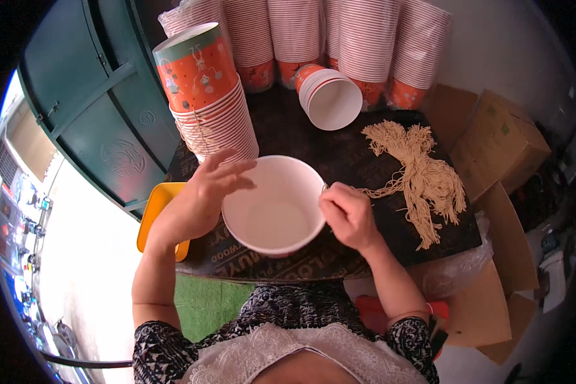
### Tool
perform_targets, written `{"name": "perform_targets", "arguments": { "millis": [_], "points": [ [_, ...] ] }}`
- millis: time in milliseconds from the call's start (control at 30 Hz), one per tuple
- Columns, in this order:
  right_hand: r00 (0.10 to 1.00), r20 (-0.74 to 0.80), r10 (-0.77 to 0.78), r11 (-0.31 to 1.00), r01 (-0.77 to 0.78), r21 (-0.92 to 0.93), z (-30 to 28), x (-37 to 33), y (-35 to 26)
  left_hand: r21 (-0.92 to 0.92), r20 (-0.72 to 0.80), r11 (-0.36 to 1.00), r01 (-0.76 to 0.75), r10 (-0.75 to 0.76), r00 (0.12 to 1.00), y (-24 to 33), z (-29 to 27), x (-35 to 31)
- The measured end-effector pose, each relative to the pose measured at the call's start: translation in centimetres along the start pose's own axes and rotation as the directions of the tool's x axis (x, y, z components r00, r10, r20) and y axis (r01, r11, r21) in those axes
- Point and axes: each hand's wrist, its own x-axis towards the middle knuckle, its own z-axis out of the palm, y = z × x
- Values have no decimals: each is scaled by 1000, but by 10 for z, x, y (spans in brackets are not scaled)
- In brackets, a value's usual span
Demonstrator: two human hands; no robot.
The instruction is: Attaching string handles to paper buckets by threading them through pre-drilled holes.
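on the desk (275, 121), the bucket (275, 208), probably light and dentable, is best held by its firmer rim (269, 252), left hand (201, 195) open over its left side, right hand (350, 216) apparently pinching string (326, 187).

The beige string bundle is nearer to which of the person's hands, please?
Right. The right hand is left of the string bundle, at the right rim of the paper tub; the left hand is farther away, by the tub's left rim.

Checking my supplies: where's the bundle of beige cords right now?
In the head view, the bundle of beige cords lies on the dark table's right side, between the right hand and the cardboard box.
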Motion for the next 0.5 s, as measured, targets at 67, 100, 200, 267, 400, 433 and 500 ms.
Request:
{"name": "perform_targets", "arguments": {
  "millis": [67,100,200,267,400,433,500],
  "points": [
    [999,46,22,993,-27,117,-14,4,12,191,254,975,-114,63,965,2,-5,-9],
    [998,63,-2,990,-7,144,-18,6,19,107,359,990,-88,44,932,8,-9,-12],
    [993,116,-12,982,-10,190,-28,9,28,-26,332,991,-130,131,934,14,0,-21],
    [994,75,73,990,-82,118,-27,13,21,3,320,987,-163,154,935,15,6,-22],
    [981,12,193,981,-193,-8,-42,22,-6,99,291,971,-220,183,939,32,14,-20],
    [984,-25,176,984,-176,8,-44,21,-13,159,296,961,-226,172,940,34,17,-19],
    [982,-93,165,984,-158,80,-44,17,-23,155,196,961,-230,198,960,36,28,-15]
  ]
}}
